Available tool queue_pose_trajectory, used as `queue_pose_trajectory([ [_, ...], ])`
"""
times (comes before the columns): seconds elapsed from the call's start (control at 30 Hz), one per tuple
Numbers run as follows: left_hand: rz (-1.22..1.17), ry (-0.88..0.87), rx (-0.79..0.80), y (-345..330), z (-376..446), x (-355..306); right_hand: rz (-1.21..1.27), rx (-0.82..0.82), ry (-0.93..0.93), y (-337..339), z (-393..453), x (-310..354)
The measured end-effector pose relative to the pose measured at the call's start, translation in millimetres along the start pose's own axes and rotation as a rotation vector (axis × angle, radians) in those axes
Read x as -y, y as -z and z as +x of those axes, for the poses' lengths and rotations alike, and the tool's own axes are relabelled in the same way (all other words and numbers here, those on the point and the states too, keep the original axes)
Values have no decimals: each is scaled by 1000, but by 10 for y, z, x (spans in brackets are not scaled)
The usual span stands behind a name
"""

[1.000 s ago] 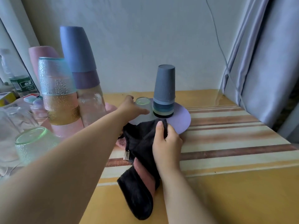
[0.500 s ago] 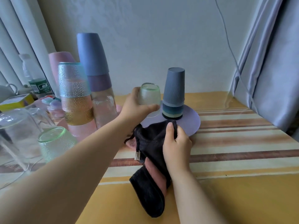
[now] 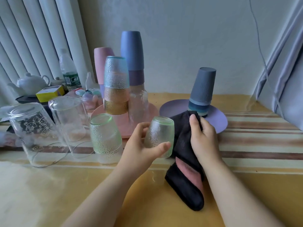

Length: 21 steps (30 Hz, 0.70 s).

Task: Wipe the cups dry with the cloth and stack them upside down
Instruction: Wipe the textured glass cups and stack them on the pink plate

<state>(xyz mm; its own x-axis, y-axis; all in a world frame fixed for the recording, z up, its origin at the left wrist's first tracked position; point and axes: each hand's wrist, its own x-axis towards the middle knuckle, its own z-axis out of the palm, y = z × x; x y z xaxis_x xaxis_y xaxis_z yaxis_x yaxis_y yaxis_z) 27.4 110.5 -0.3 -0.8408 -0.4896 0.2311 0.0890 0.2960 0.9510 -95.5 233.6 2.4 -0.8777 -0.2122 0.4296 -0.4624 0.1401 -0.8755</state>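
Observation:
My left hand [image 3: 140, 146] grips a pale green textured glass cup [image 3: 159, 136], held upside down just above the table. Beside it my right hand [image 3: 203, 138] clutches a black and pink cloth [image 3: 183, 141] that hangs down to the table. The cloth touches the cup's right side. Behind, a stack of upside-down blue-grey cups [image 3: 202, 90] stands on a purple plate [image 3: 216, 122]. Another green textured cup [image 3: 105, 137] stands upside down at my left.
Stacks of upside-down glass and plastic cups [image 3: 116, 84] stand on a pink plate [image 3: 124, 126]. Two clear glasses [image 3: 69, 118] rest inverted at the left. A water bottle [image 3: 68, 71], white teapot [image 3: 31, 82] and yellow box [image 3: 50, 93] sit at the back left. Curtain hangs at right.
My left hand lifted the green cup off the purple plate and brought it toward me, next to the cloth. The right hand kept its hold on the cloth.

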Motion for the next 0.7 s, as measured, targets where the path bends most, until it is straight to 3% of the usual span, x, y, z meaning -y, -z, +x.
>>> queue_pose_trajectory([
  [0.13, -99, -6, -42, 59, 52, -23, 125, 47, -1, -67, -80, 194],
  [0.23, -206, -13, -88, 97, 52, -25, 260, 243, 12, -225, -236, 340],
  [0.33, -230, -21, -19, 147, 28, -21, 310, 392, 13, -383, -407, 362],
  [0.57, -335, -16, 175, 187, 41, 0, 404, 372, -94, -324, -335, 385],
  [0.7, -467, 15, 208, 203, 66, 50, 490, 403, -272, -283, -269, 286],
])
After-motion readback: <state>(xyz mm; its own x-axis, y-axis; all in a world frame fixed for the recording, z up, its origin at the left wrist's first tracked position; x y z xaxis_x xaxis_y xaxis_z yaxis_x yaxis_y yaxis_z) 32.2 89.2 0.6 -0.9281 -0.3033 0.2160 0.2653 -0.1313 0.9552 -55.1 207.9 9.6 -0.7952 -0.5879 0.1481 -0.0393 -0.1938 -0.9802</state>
